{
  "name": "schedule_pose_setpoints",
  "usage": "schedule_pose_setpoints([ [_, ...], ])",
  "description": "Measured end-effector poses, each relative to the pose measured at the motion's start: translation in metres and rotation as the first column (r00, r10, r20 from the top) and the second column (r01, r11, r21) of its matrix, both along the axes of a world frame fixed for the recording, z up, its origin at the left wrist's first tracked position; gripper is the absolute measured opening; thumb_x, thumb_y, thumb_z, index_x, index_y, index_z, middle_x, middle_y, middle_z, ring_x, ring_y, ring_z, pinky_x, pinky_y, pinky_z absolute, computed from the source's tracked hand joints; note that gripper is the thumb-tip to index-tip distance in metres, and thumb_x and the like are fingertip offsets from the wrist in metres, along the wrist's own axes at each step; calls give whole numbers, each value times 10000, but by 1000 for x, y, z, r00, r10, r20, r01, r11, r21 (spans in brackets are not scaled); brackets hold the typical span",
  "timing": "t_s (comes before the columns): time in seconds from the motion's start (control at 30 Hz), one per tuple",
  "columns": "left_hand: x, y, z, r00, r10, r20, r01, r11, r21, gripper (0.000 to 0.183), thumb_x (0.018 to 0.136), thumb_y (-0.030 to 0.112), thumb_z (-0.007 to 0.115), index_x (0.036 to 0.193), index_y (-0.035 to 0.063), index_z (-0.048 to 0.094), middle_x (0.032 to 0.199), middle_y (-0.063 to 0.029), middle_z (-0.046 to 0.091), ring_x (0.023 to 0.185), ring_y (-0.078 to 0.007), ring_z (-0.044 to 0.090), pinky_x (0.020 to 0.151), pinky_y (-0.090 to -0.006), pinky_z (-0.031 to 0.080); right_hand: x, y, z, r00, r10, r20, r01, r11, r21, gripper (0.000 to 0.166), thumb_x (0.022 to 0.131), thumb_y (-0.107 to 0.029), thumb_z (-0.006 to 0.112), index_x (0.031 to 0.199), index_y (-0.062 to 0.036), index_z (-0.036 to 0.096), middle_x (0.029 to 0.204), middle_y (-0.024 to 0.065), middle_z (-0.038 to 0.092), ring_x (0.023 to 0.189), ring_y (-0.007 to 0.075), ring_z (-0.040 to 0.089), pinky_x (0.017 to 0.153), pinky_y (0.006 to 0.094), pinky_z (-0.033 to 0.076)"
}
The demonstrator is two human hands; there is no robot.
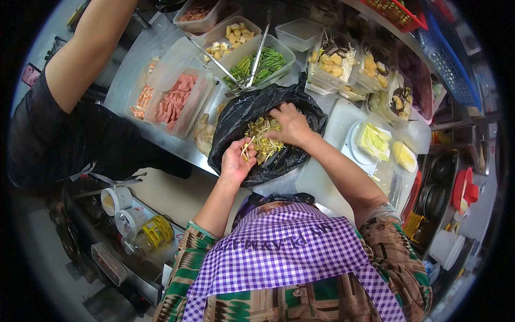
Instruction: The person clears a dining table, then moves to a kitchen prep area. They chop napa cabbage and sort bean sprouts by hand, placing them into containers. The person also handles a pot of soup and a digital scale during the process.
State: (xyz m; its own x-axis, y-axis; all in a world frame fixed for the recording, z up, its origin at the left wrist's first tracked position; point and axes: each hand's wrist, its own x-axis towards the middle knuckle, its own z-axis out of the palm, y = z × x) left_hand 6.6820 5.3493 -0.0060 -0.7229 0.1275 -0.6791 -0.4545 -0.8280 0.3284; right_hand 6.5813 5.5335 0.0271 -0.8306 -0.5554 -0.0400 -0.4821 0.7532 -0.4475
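Note:
A black plastic bag (233, 120) lies spread wide on the steel table, holding a heap of bean sprouts (263, 135) with yellow heads. Over the bag's near left rim, my left hand (238, 159) pinches a few sprouts (246, 149) between thumb and fingers. My right hand (293, 125) reaches into the bag from the right, fingers spread over the heap. Its fingertips are partly lost among the sprouts and the bag's folds, so I cannot tell whether it grips any.
Beyond the bag stand tubs of green beans (265, 60) with metal tongs (257, 56), and sliced pink sausage (177, 98). Containers of mixed vegetables (336, 64) are at the back right. A white cutting board (342, 116) and a scale with cabbage (374, 141) lie right. Another person's arm (90, 52) reaches in at left.

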Motion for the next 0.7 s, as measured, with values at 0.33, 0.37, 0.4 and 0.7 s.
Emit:
schedule_pose_setpoints([
  [0.33,-11,-6,11,995,69,-68,-77,990,-122,213,921,157,520,1078,33,594,760,-18,550,595,-115,458,497,-241,343,4,-1,-9,985,170,39,-164,977,-134,225,708,-195,750,872,-98,630,933,89,602,890,310,604,734,416,494],
  [0.37,-12,-6,15,993,74,-92,-86,987,-134,214,922,154,519,1079,31,594,762,-20,552,599,-116,461,498,-241,345,-4,8,-15,986,165,26,-157,970,-183,232,698,-150,748,895,-81,649,867,106,612,841,305,606,740,381,492],
  [0.4,-13,-6,19,990,81,-115,-98,984,-147,215,922,152,518,1080,29,595,765,-23,554,602,-117,465,500,-242,347,-9,16,-8,991,83,105,-55,967,-249,228,704,-144,751,902,-79,658,854,94,621,828,278,609,742,360,489],
  [0.7,-16,4,27,992,-2,-127,-18,989,-150,258,945,131,470,1148,5,568,823,-40,584,668,-133,553,582,-261,482,-32,53,4,718,-76,692,436,823,-363,198,833,-99,694,1010,-10,689,738,25,649,574,80,584,526,229,492],
])
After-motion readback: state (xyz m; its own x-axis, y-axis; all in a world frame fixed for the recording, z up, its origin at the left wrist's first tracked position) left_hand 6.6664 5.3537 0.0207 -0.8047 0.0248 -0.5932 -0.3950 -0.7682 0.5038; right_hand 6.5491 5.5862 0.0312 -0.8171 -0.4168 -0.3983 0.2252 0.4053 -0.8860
